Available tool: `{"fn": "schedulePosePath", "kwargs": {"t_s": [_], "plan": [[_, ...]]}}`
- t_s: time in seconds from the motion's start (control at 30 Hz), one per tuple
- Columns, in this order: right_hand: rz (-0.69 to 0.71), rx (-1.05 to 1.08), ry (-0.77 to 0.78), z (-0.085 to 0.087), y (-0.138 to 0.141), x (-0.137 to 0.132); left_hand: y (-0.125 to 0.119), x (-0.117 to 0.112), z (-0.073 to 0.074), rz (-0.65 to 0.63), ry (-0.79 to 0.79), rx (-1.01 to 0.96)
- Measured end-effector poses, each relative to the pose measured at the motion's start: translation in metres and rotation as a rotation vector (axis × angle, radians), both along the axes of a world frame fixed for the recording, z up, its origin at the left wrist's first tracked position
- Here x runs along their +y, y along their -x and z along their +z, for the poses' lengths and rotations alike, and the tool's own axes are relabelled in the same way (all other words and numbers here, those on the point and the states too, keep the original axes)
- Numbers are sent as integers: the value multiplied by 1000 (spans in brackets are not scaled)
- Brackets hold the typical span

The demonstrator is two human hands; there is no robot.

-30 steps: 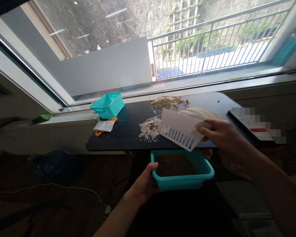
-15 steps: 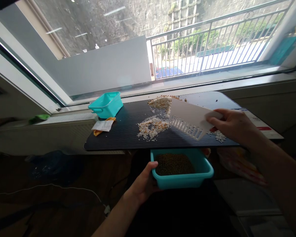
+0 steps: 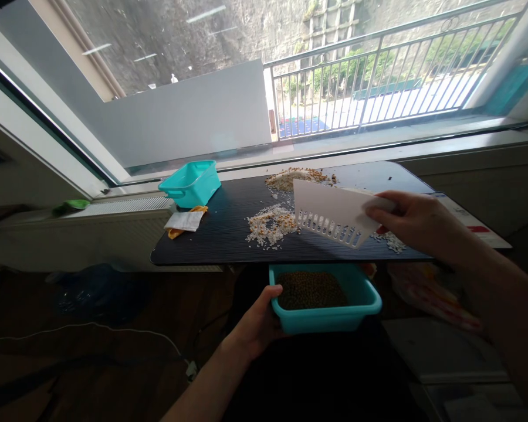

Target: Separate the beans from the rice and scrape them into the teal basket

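My right hand (image 3: pixel 405 214) grips the narrow end of a white slotted plastic scoop (image 3: pixel 330 208), thumb on top. The scoop is tilted above the table, its row of slots toward me. Just left of it lies a loose patch of white grains mixed with orange-brown bits (image 3: pixel 270 227). Behind it is a beige heap (image 3: pixel 293 177) with brown bits. Below the table edge, my left hand (image 3: pixel 257 322) is closed on the left rim of a turquoise bin (image 3: pixel 330 321), thumb over the rim. Small brown pellets (image 3: pixel 312 288) cover much of its bottom.
A second turquoise bin (image 3: pixel 193 184) stands at the dark table's (image 3: pixel 220 249) left end, beside a white folded tissue (image 3: pixel 185 221) on something orange. More white grains (image 3: pixel 391 241) lie under my right hand. A window with a railing (image 3: pixel 369 82) runs behind. A white cable (image 3: pixel 127 330) crosses the floor.
The scoop has shifted slightly left and its slotted edge has turned a little. My left hand and the bin it holds stay about where they were.
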State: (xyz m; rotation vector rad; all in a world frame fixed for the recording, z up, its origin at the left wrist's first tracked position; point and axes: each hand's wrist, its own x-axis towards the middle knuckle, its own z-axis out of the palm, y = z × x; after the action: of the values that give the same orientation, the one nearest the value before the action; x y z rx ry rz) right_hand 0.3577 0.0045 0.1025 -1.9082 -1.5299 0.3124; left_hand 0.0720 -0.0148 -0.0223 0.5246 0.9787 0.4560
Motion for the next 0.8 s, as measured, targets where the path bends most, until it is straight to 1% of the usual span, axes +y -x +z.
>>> {"fn": "schedulePosePath", "kwargs": {"t_s": [0.23, 0.33, 0.43, 0.53, 0.67, 0.8], "plan": [[30, 34, -8, -4, 5, 10, 2, -1, -2, 5, -9, 0], [59, 49, -9, -1, 4, 7, 1, -2, 0, 12, 0, -3], [44, 49, -17, 3, 3, 3, 0, -1, 1, 22, 12, -11], [25, 61, -16, 3, 6, 6, -1, 1, 0, 21, 17, -18], [52, 65, -1, 3, 9, 9, 0, 0, 0, 11, 12, -10], [53, 37, 4, 8, 5, 1, -1, 0, 2, 3, 12, -7]]}}
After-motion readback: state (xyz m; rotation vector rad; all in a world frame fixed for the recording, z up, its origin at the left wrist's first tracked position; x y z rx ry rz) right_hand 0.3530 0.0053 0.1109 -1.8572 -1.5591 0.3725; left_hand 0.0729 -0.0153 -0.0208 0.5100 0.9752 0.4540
